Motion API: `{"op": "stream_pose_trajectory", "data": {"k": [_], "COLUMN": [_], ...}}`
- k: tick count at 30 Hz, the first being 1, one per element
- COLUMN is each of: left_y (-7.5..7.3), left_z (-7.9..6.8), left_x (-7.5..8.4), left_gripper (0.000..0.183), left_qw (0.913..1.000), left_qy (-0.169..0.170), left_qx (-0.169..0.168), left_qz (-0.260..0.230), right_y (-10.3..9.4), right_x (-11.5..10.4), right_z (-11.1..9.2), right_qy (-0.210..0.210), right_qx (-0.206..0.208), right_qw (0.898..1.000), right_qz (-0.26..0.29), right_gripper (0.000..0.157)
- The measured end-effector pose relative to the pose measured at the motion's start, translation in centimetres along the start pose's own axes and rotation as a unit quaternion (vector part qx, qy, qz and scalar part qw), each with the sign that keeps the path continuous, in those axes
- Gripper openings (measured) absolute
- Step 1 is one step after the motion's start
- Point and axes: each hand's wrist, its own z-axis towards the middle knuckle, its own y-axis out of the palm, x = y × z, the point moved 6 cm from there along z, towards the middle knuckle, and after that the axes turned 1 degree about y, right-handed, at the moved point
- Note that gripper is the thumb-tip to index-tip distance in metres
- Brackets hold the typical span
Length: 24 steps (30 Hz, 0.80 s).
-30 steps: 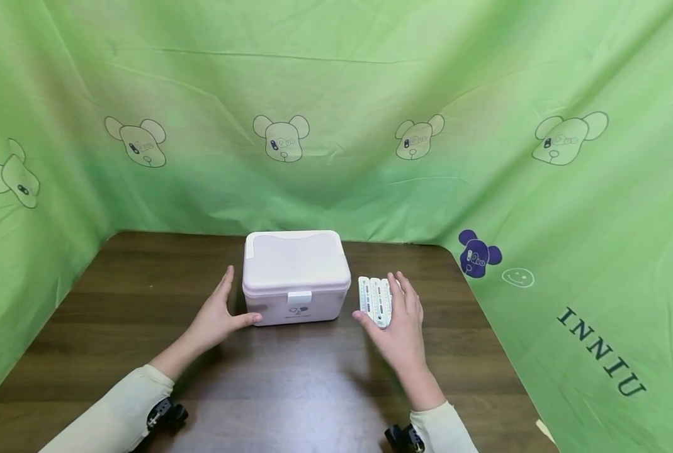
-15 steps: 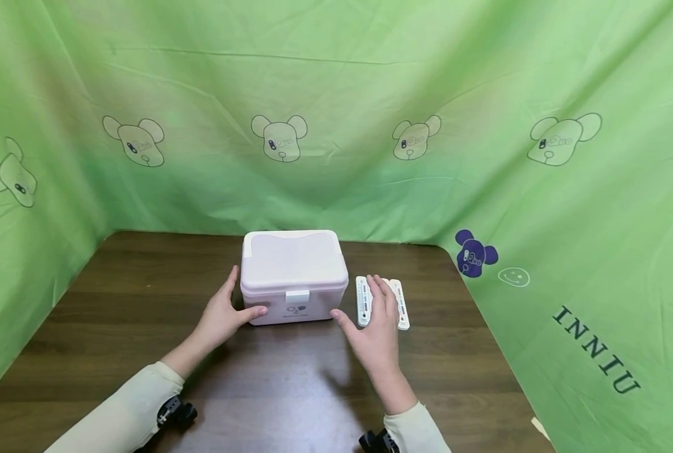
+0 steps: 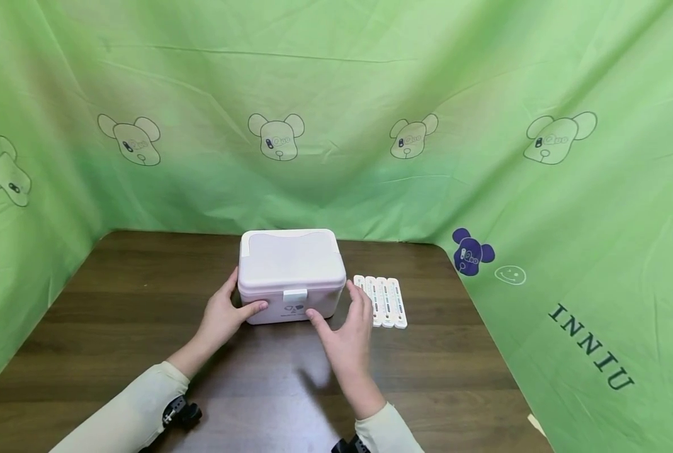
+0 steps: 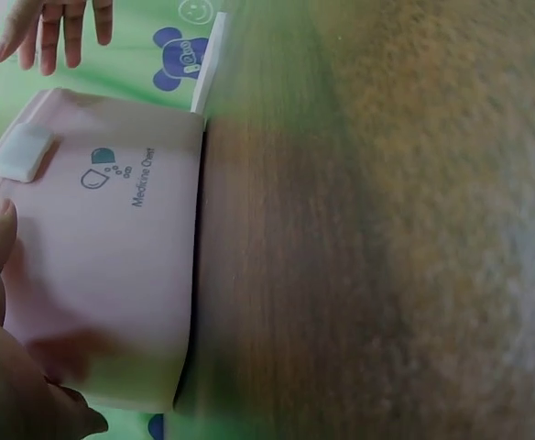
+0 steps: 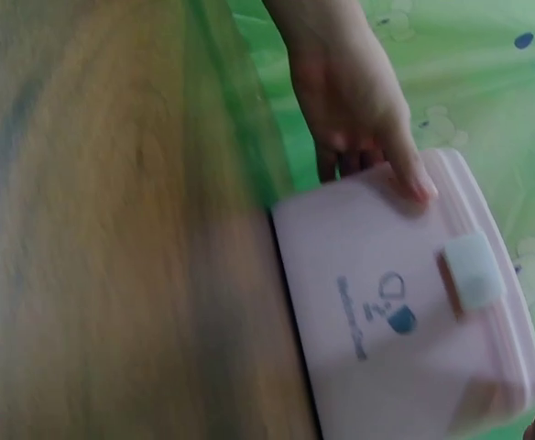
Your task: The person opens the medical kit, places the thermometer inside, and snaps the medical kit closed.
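A pale pink medicine chest (image 3: pixel 293 277), its white latch (image 3: pixel 294 296) closed at the front, stands on the brown table. My left hand (image 3: pixel 220 319) lies at its left end, fingers straight along the side and thumb on the front face. The right wrist view shows that left hand (image 5: pixel 354 101) with its thumb close below the lid edge. My right hand (image 3: pixel 344 333) is spread at the chest's right front corner, thumb before the front face. Right of the chest lie several narrow white strips (image 3: pixel 388 302) with small printed marks, partly hidden by my right fingers.
The wood-grain table (image 3: pixel 143 302) ends at a green cloth (image 3: pixel 342 69) printed with bear heads, which hangs behind and on both sides. A small pale scrap (image 3: pixel 536 424) shows at the table's right edge.
My right hand has moved left, from over the white strips to the chest's right corner, uncovering most of them. My left hand has come in against the chest's left side.
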Motion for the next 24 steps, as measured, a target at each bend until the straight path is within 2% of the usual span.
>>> {"op": "stream_pose_trajectory", "data": {"k": [5,16,24], "left_y": [0.1,0.4,0.6], "left_z": [0.0,0.1,-0.1], "left_x": [0.0,0.1,0.0], "left_gripper": [0.111,0.103,0.103], "left_qw": [0.9997,0.9989,0.9985], "left_qy": [0.016,0.031,0.01], "left_qx": [0.014,0.03,0.028], "left_qz": [-0.01,-0.019,-0.045], "right_y": [1.2,3.8,5.2], "right_x": [-0.5,-1.2,-1.5], "right_z": [-0.8,-1.7,-1.7], "right_qy": [0.018,0.053,0.078], "right_qx": [0.018,0.01,0.017], "right_qw": [0.999,0.996,0.994], "right_qz": [0.027,0.065,0.074], "right_gripper": [0.093,0.072,0.065]}}
